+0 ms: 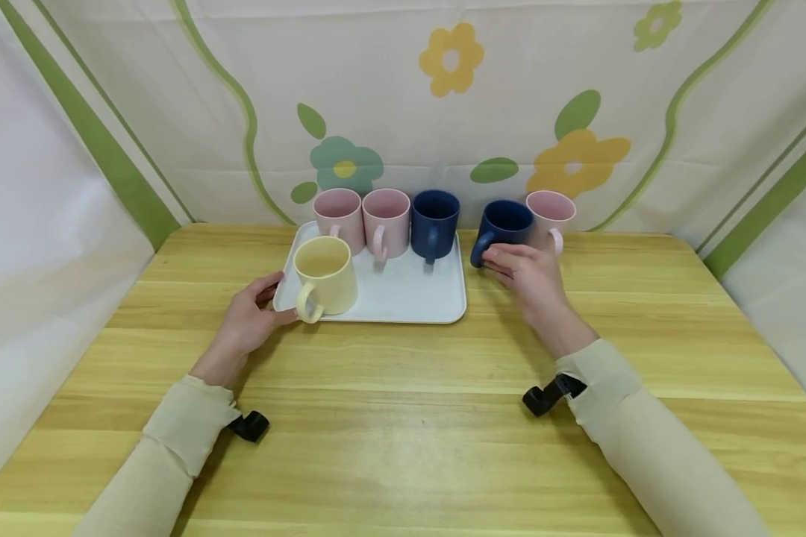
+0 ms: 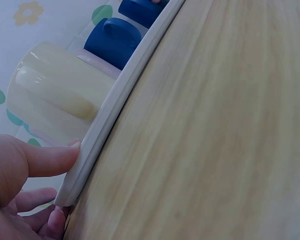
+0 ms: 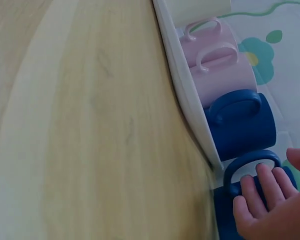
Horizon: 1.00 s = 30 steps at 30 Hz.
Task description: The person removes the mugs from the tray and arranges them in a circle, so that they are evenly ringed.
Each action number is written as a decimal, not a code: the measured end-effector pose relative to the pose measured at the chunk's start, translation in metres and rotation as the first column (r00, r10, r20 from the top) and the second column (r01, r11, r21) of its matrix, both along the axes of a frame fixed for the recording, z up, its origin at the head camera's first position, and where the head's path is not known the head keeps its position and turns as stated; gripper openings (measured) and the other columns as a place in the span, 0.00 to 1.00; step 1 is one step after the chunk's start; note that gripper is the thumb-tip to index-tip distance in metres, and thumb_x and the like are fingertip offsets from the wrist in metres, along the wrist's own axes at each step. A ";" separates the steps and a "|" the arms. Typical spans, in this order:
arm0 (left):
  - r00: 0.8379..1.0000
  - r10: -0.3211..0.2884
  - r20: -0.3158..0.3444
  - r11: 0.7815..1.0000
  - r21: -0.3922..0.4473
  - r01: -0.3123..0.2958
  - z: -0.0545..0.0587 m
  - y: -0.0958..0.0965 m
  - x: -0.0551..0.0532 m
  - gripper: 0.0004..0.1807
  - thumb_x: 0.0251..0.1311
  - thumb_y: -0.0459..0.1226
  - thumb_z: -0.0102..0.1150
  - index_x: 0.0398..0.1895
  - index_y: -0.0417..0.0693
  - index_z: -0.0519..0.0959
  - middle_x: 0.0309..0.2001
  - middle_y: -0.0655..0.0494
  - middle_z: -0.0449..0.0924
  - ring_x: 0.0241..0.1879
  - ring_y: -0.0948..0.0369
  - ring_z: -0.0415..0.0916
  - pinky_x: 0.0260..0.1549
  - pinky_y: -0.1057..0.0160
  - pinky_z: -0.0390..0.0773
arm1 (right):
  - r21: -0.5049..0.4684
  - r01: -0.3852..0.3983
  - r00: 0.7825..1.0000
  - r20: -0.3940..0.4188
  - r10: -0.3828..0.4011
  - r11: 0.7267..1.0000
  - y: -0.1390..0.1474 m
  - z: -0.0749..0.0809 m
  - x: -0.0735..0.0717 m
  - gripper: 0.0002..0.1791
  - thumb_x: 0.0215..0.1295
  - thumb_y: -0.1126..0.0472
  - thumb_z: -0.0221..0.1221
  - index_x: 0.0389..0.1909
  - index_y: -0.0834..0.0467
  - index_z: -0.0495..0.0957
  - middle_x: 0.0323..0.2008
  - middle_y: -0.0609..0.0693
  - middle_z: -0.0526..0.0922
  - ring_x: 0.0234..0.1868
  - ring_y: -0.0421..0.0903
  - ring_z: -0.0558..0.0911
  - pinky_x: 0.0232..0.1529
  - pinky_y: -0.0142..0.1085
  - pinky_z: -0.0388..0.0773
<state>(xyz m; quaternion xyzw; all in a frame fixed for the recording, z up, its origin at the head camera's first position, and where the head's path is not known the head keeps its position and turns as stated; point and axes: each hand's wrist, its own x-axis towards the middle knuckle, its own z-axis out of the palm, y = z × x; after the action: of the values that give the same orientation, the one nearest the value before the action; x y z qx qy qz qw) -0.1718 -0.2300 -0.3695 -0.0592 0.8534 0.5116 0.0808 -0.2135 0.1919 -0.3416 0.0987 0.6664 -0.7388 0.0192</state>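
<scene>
My left hand [image 1: 245, 321] grips the front left corner of a white tray [image 1: 410, 294], its thumb on the rim in the left wrist view. Close to that hand, a pale yellow mug [image 1: 336, 280] stands on the tray, handle toward me. Right of the tray, a navy blue mug [image 1: 507, 220] stands on the table. Fingers of my right hand [image 1: 527, 280] are at its side by the handle. In the right wrist view these fingers are fairly straight, with the thumb held apart. A pink mug [image 1: 552, 209] stands just beyond, partly behind that hand.
Two pink mugs [image 1: 392, 216] and another navy blue mug [image 1: 436, 216] line the tray's back edge. The wooden table [image 1: 403, 418] reaches back to a flower-patterned curtain [image 1: 403, 112], and white fabric hangs at both sides.
</scene>
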 end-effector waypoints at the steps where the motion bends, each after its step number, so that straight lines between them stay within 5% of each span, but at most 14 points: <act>1: 1.000 0.002 0.001 1.000 0.000 -0.002 0.000 0.000 0.000 0.48 0.67 0.33 0.69 0.86 0.46 0.54 0.79 0.37 0.62 0.75 0.43 0.61 0.73 0.46 0.65 | 0.010 0.010 1.000 0.000 -0.010 1.000 0.001 0.002 0.002 0.12 0.74 0.62 0.65 0.53 0.63 0.83 0.33 0.36 0.91 0.44 0.35 0.90 0.71 0.40 0.77; 5: 1.000 0.003 0.004 1.000 -0.002 -0.003 0.001 0.000 0.000 0.48 0.68 0.33 0.69 0.87 0.47 0.53 0.79 0.36 0.61 0.75 0.42 0.60 0.73 0.45 0.66 | 0.084 0.045 0.999 -0.016 -0.044 0.995 -0.002 0.010 0.008 0.04 0.73 0.59 0.67 0.44 0.55 0.85 0.30 0.33 0.91 0.41 0.33 0.90 0.57 0.34 0.77; 8: 1.000 -0.002 0.002 1.000 -0.004 0.002 0.001 0.001 -0.001 0.48 0.68 0.34 0.69 0.87 0.47 0.53 0.80 0.36 0.61 0.75 0.42 0.60 0.72 0.45 0.66 | 0.115 0.032 0.999 -0.041 -0.028 0.993 -0.009 0.016 0.013 0.09 0.73 0.57 0.67 0.47 0.58 0.85 0.30 0.32 0.90 0.41 0.33 0.89 0.54 0.33 0.75; 13: 1.000 0.004 0.003 1.000 0.011 -0.004 0.001 0.002 -0.001 0.48 0.68 0.33 0.69 0.86 0.47 0.53 0.80 0.36 0.61 0.75 0.42 0.59 0.73 0.45 0.65 | 0.176 -0.096 0.993 -0.047 0.106 0.980 -0.032 0.024 0.020 0.21 0.73 0.56 0.68 0.59 0.65 0.83 0.35 0.33 0.90 0.46 0.35 0.88 0.62 0.37 0.78; 18: 1.000 0.006 0.001 1.000 0.020 -0.006 0.002 0.002 -0.001 0.48 0.68 0.32 0.68 0.86 0.46 0.54 0.79 0.36 0.62 0.75 0.42 0.60 0.74 0.45 0.64 | 0.193 -0.228 0.969 -0.052 0.242 0.954 -0.061 0.027 0.024 0.19 0.75 0.57 0.66 0.60 0.63 0.84 0.45 0.43 0.93 0.52 0.39 0.88 0.72 0.49 0.75; 23: 1.000 -0.002 0.002 1.000 0.003 0.002 0.002 0.000 0.000 0.48 0.69 0.33 0.68 0.86 0.47 0.54 0.80 0.36 0.61 0.75 0.42 0.60 0.72 0.45 0.66 | 0.171 -0.319 0.939 -0.073 0.335 0.932 -0.087 0.027 0.028 0.16 0.75 0.60 0.65 0.58 0.62 0.85 0.56 0.55 0.90 0.56 0.44 0.87 0.71 0.46 0.77; 30: 1.000 -0.012 0.012 1.000 -0.004 0.012 0.002 -0.002 0.000 0.48 0.69 0.34 0.68 0.87 0.48 0.52 0.81 0.36 0.60 0.76 0.42 0.60 0.72 0.44 0.66 | 0.138 -0.405 0.904 -0.084 0.419 0.904 -0.121 0.022 0.031 0.16 0.73 0.63 0.66 0.58 0.63 0.85 0.57 0.57 0.89 0.58 0.46 0.87 0.66 0.39 0.81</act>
<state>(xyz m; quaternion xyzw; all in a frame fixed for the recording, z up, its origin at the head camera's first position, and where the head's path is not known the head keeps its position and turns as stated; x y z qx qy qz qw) -0.1717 -0.2322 -0.3676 -0.0571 0.8543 0.5090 0.0887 -0.1825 0.0708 -0.3201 -0.0851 0.7144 -0.6819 0.1319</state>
